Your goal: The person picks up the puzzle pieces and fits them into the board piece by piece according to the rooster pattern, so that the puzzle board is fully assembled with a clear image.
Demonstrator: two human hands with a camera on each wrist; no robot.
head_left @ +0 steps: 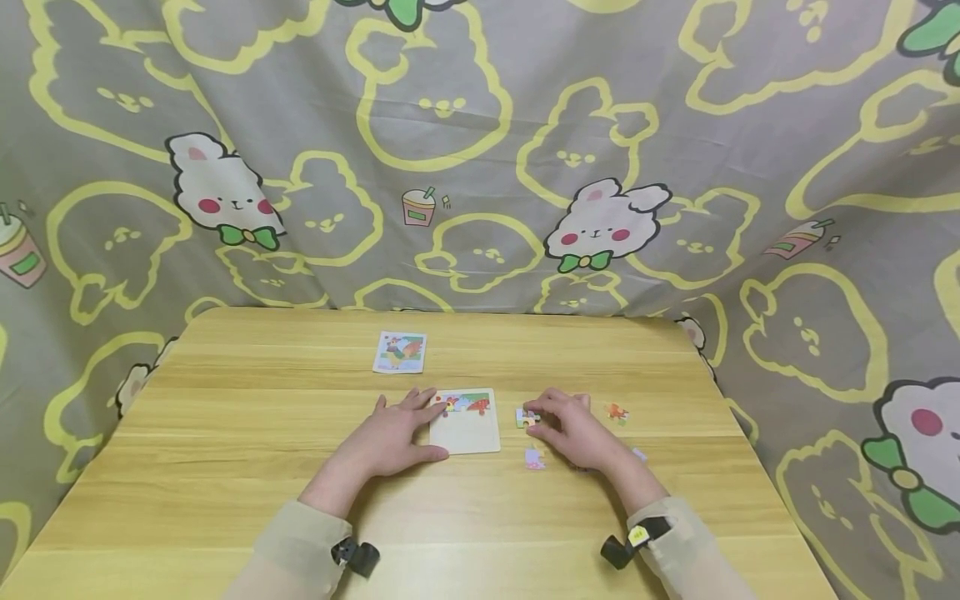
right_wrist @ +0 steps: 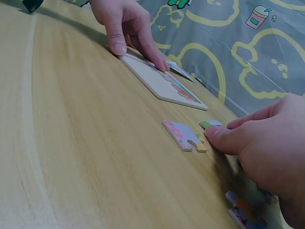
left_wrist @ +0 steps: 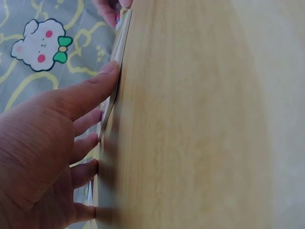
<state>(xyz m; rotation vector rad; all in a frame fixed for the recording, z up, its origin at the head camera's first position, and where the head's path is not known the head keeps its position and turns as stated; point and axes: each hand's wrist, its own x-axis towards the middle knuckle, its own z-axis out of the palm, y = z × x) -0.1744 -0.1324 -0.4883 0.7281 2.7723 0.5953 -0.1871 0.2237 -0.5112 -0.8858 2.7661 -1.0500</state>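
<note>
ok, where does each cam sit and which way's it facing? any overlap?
Head: worn on the head, facing forward and down at the table, board, puzzle pieces and curtain; left hand and right hand show, plus forearms.
Left wrist: low along the table, picture turned sideways, facing the board's edge; left hand large, a bit of the right hand at top.
Right wrist: low across the table toward the board; right hand at right, left hand at top.
Shared: head and right wrist both show the board's partly filled face.

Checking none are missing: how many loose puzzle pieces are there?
At least 4: one piece in the right hand, one nearer, two to its right; more may be hidden.
</note>
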